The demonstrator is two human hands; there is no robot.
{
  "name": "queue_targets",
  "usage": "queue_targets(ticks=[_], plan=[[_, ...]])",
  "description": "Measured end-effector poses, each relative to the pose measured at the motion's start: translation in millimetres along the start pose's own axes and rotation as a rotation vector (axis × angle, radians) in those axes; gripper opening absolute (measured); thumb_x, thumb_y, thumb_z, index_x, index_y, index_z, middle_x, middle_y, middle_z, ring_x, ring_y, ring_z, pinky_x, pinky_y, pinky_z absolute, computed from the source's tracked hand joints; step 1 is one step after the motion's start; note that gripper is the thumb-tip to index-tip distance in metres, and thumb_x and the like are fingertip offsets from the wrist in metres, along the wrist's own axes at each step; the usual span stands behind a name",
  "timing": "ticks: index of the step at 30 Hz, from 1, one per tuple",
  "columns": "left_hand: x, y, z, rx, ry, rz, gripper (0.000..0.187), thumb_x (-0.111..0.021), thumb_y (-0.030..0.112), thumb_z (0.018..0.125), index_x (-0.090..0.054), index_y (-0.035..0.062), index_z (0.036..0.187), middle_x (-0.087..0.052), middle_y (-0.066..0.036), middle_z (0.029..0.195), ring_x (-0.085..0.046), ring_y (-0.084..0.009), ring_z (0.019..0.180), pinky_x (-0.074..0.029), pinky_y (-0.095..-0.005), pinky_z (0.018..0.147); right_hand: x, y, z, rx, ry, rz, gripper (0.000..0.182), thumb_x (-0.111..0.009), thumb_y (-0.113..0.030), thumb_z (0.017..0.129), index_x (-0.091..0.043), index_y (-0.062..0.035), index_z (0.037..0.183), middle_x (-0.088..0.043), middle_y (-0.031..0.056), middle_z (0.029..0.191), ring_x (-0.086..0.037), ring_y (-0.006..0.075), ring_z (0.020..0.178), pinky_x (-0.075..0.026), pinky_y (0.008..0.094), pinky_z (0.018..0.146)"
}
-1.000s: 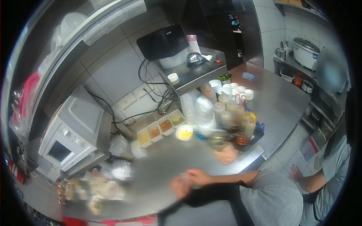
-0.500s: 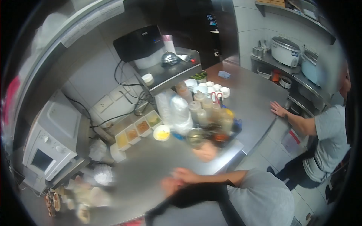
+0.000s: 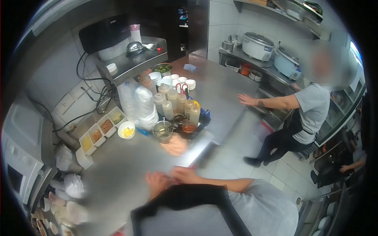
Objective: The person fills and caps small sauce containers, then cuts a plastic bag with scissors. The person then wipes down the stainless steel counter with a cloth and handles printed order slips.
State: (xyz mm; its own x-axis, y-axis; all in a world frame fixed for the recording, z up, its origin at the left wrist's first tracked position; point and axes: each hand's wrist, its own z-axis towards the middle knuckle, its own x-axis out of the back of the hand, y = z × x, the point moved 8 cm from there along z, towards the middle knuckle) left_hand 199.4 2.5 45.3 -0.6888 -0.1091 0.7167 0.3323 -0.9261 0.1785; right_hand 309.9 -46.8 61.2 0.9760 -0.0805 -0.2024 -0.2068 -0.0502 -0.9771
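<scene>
Close to my body, at the near edge of the steel counter, my two hands meet. My left hand is closed, its fingers curled up against the other hand. My right hand is bent inward and also closed. Whatever lies between them, if anything, is hidden and slightly blurred. A crumpled pinkish-orange cloth lies on the counter just beyond my hands, touched by neither. Behind it stand a metal pot with utensils and a tray of squeeze bottles.
A white bowl with yellow food stands beside several food containers and bagged stacks. White cups sit farther back. A microwave is at left. A co-worker stands at right, one hand on the counter.
My view has swung to the right, so the counter items appear farther left. My hands stay together near my body. The co-worker still touches the counter's edge.
</scene>
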Motion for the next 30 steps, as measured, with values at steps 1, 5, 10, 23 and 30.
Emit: queue_targets(ticks=[1,5,10,23,30], plan=[[-4,-1,-1,-0.022,-0.021,-0.015,0.011,-0.063,0.022,0.068,-0.054,0.0190,0.073,-0.052,0.002,0.087,-0.050,-0.0191,0.096,-0.024,-0.0588,0.098,2,-3,-5,0.041,-0.003,-0.046,0.021,-0.050,-0.024,0.095,-0.050,-0.0069,0.083,-0.051,-0.0022,0.072,-0.049,0.0041,0.061,-0.041,0.0195,0.055],[-5,5,4,-0.054,-0.132,-0.083,0.020,-0.067,0.017,0.064,-0.054,0.0127,0.079,-0.050,-0.002,0.099,-0.047,-0.0223,0.106,-0.021,-0.0582,0.099,11,-3,-10,-0.089,0.064,-0.139,0.013,-0.055,-0.019,0.091,-0.053,-0.0066,0.088,-0.056,0.0015,0.078,-0.056,0.0107,0.072,-0.045,0.0240,0.064],[-15,-6,5,0.017,-0.382,-0.096,0.016,-0.063,0.018,0.070,-0.057,0.0129,0.084,-0.052,-0.003,0.099,-0.047,-0.0229,0.104,-0.019,-0.0565,0.100,-16,-101,-28,0.748,0.206,-0.946,0.029,-0.061,-0.017,0.082,-0.057,-0.0092,0.109,-0.062,0.0087,0.092,-0.060,0.0261,0.091,-0.046,0.0327,0.075],[-40,12,30,-0.078,-0.269,-0.272,0.013,-0.052,0.027,0.082,-0.057,0.0156,0.077,-0.054,-0.004,0.088,-0.051,-0.0231,0.093,-0.024,-0.0492,0.099,24,-17,-26,0.060,0.139,-1.094,0.027,-0.054,-0.028,0.084,-0.054,-0.0059,0.099,-0.064,0.0178,0.083,-0.063,0.0340,0.079,-0.047,0.0438,0.068],[-53,92,63,-0.434,-0.048,-0.540,0.009,-0.060,0.023,0.070,-0.055,0.0158,0.074,-0.055,-0.003,0.080,-0.053,-0.0243,0.083,-0.034,-0.0439,0.082,69,8,-87,0.087,0.371,-0.310,0.027,-0.048,-0.026,0.094,-0.058,-0.0048,0.083,-0.061,0.0069,0.075,-0.059,0.0176,0.067,-0.045,0.0334,0.060]])
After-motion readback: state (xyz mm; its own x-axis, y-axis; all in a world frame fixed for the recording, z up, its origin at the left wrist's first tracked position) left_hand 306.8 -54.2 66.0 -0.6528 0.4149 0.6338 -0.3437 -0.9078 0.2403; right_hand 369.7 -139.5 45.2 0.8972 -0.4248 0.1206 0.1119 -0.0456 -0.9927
